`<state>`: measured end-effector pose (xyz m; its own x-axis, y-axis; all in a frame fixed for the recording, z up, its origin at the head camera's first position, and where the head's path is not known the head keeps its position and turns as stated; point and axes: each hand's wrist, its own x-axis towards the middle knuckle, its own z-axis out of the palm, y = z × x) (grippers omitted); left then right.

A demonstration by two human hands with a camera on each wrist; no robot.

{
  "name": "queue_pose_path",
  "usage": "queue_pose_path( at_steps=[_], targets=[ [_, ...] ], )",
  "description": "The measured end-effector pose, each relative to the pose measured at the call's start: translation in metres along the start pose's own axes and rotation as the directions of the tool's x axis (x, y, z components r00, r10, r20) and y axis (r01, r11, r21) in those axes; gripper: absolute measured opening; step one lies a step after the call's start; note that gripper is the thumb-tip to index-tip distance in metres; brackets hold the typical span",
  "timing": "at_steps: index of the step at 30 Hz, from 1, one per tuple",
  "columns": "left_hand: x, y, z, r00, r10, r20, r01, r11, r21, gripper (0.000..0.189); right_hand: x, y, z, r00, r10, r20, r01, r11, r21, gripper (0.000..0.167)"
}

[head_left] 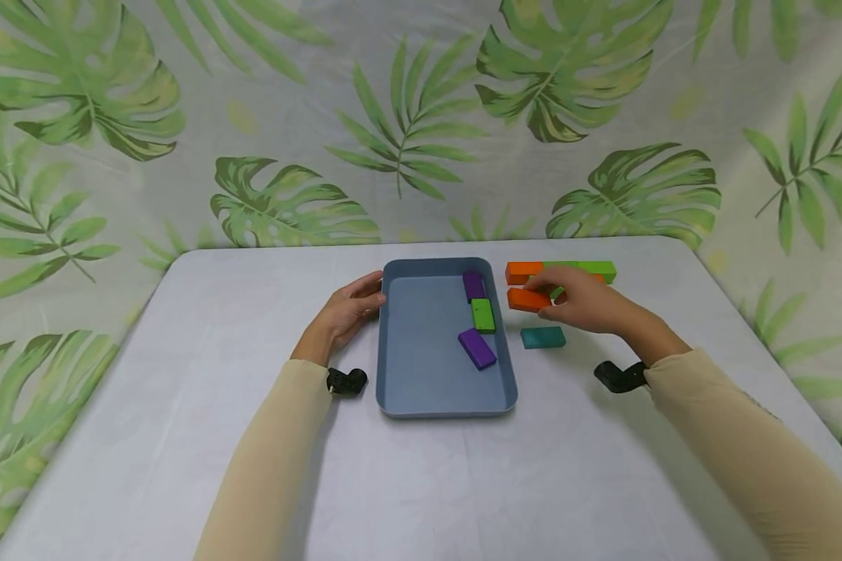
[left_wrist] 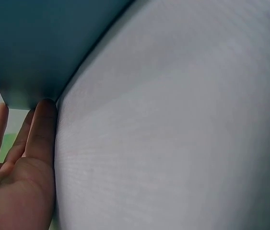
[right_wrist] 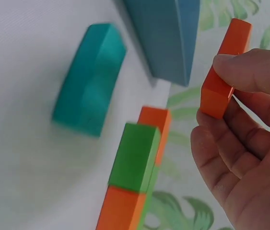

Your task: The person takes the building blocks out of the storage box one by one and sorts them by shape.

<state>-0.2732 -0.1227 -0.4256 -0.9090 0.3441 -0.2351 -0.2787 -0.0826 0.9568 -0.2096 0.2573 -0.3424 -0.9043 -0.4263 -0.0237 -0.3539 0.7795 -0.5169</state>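
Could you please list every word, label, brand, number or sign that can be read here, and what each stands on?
None can be read: no legible text shows on the tray, the orange block in the right hand, the teal block or the leaf-print backdrop.
Right sleeve: faint dark marks, too small to tell whether they are writing.
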Motion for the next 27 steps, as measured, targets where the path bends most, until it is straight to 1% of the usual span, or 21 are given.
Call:
queue_pose_path(
  at_steps=[6, 14, 17, 20, 24, 27],
  targets=[
    [0.0, 0.001, 0.0, 1.0, -0.003, 0.001, 0.003, 1.0, -0.001, 0.064, -0.018, 0.014, -0.004, 0.999, -0.027, -0.027, 0.026, 0.999, -0.036, 0.036],
    [-0.001, 0.003, 0.001, 1.0, 0.007, 0.003, -0.007, 1.0, 0.011, 0.063, -0.033, 0.027, -0.009, 0.998, -0.023, -0.063, 0.017, 0.996, -0.089, 0.034],
    [-0.002, 0.002, 0.001, 1.0, 0.003, 0.004, -0.003, 1.0, 0.014, 0.063, -0.037, 0.037, -0.007, 0.997, -0.007, -0.072, -0.001, 0.994, -0.108, 0.033],
    [-0.002, 0.001, 0.002, 1.0, -0.008, 0.001, 0.008, 1.0, 0.019, 0.064, -0.039, 0.052, -0.002, 0.998, 0.018, -0.067, -0.026, 0.992, -0.125, 0.031],
    [-0.002, 0.0, 0.002, 1.0, -0.013, -0.002, 0.013, 1.0, 0.022, 0.064, -0.042, 0.073, 0.003, 0.997, 0.061, -0.057, -0.067, 0.99, -0.126, 0.031],
    [-0.001, 0.0, 0.001, 1.0, -0.006, -0.002, 0.006, 1.0, 0.016, 0.064, -0.043, 0.082, 0.005, 0.994, 0.1, -0.049, -0.105, 0.987, -0.119, 0.032]
  ],
)
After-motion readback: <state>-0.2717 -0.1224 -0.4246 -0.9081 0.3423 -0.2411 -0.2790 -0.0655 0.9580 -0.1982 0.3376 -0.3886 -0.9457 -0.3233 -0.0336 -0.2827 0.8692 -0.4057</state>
